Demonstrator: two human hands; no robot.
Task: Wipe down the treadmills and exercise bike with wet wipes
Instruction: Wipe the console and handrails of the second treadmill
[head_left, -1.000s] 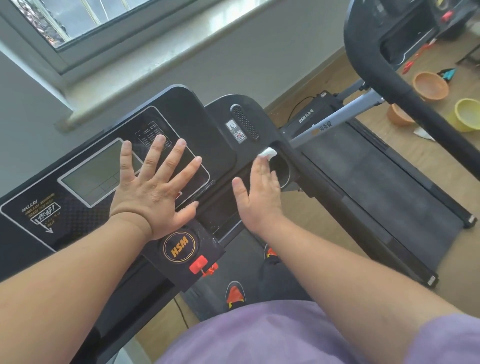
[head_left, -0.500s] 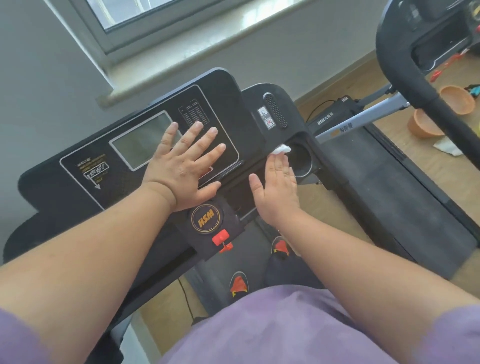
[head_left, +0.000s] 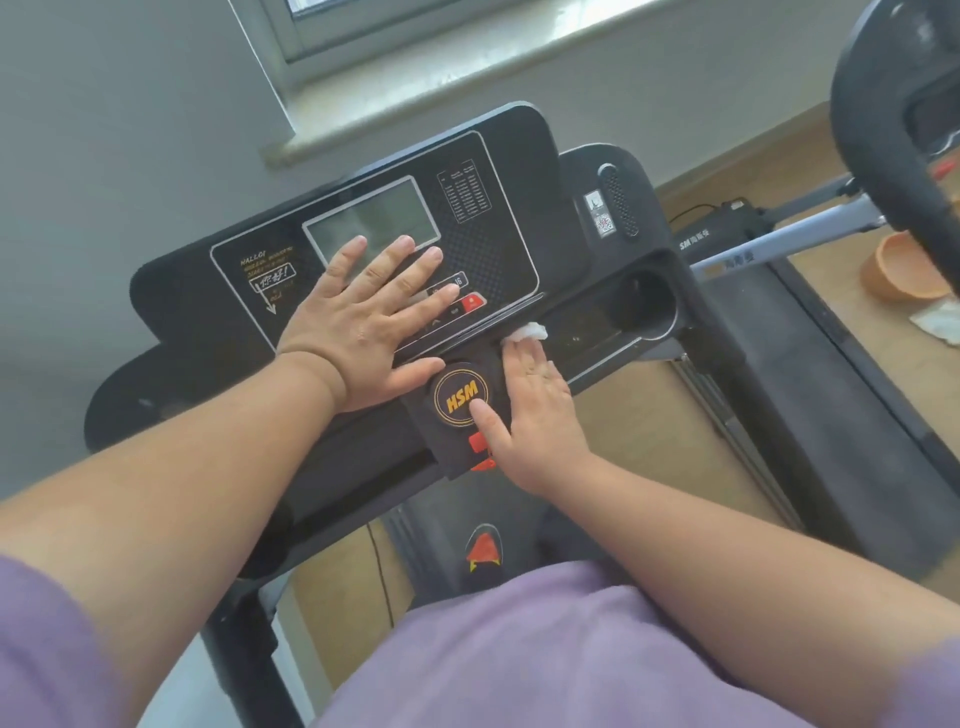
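Both our hands lie on the treadmill console (head_left: 363, 218). Our left hand (head_left: 363, 322) is spread flat, fingers splayed, over the lower edge of the grey display (head_left: 379, 218) and the buttons below it, gripping nothing. Our right hand (head_left: 530, 410) presses a white wet wipe (head_left: 527, 332) under its fingertips against the console, just at 2 o'clock from the round HSM badge (head_left: 460, 400); the thumb rests on the badge's lower rim and partly hides the red safety key (head_left: 478, 444). At 3 o'clock from the wipe sits the round cup holder (head_left: 647, 301). Toward 3 o'clock, a second treadmill's black handrail (head_left: 883, 135) crosses the corner and hides part of an orange bowl (head_left: 898, 270) on the wooden floor (head_left: 857, 374). Beside the bowl lies a crumpled white scrap (head_left: 940, 322). At 12 o'clock runs the windowsill (head_left: 467, 67). A red-tipped shoe (head_left: 483, 551) shows at 6 o'clock on the belt below.
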